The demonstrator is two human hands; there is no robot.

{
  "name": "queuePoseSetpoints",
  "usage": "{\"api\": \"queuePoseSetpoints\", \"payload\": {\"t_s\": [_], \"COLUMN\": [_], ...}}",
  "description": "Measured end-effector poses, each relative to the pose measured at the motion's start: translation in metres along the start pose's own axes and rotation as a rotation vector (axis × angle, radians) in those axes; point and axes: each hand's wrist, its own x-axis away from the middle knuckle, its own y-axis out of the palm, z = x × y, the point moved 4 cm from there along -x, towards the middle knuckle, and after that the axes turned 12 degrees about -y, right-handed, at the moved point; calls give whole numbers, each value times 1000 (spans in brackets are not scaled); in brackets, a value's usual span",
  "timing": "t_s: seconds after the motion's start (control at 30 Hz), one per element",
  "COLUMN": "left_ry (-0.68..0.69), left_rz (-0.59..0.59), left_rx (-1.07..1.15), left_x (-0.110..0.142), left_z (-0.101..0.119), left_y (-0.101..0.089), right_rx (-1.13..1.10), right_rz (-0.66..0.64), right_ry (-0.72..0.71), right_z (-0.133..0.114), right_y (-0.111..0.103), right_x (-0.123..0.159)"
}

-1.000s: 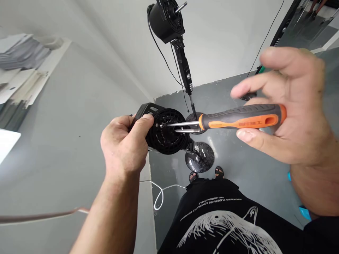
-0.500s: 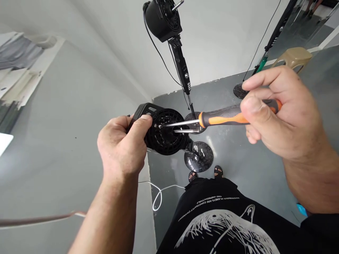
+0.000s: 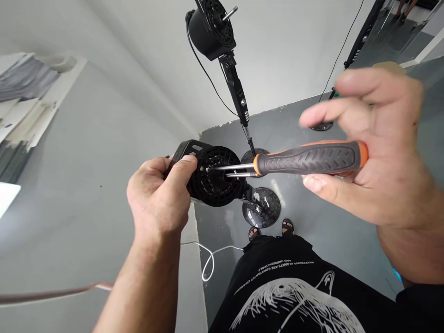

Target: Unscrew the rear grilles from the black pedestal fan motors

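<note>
My left hand (image 3: 161, 196) is closed round the black motor housing (image 3: 218, 196) of a stand fan, thumb on its near face. A bare metal shaft (image 3: 241, 175) sticks out of the vented front. My right hand (image 3: 385, 152) has the orange and dark grey handle of a screwdriver (image 3: 308, 159) against its palm, the thumb below it and the fingers lifted away in a loose grasp. The screwdriver's shank runs just above the fan shaft, its tip at a small screw (image 3: 207, 169) on the vented face. The fingers are slightly blurred.
Another bare fan motor (image 3: 211, 32) stands on its pole ahead, by the white wall. Round black bases (image 3: 262, 208) rest on the grey floor (image 3: 229, 245). A white cable (image 3: 208, 266) loops at lower centre. Stacked material (image 3: 26, 97) lies at far left; a beige stool (image 3: 390, 67) is partly hidden.
My right hand's fingers have opened out from the screwdriver handle, and the handle has turned, showing its grey grip. My left hand and the motor housing have stayed nearly still.
</note>
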Motion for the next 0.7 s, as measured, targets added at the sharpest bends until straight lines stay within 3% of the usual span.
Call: {"api": "queuePoseSetpoints", "payload": {"t_s": [0.07, 0.17, 0.37, 0.43, 0.53, 0.7], "left_ry": [-1, -13, 18, 11, 9, 27], "left_rz": [5, -6, 10, 9, 1, 23], "left_rx": [-1, 0, 21, 16, 18, 30], "left_x": [1, 2, 0, 0, 0, 0], "left_z": [1, 1, 0, 0, 0, 1], "left_y": [0, -1, -1, -1, 0, -1], "right_rx": [29, 54, -10, -17, -58, -176], "right_rz": [-6, 12, -37, -34, 78, -16], "right_ry": [-15, 71, -73, 16, 171, 57], "right_z": [2, 9, 0, 5, 13, 9], "right_y": [-4, -10, -8, -7, -9, -5], "right_x": [-1, -1, -3, -3, 0, -1]}}
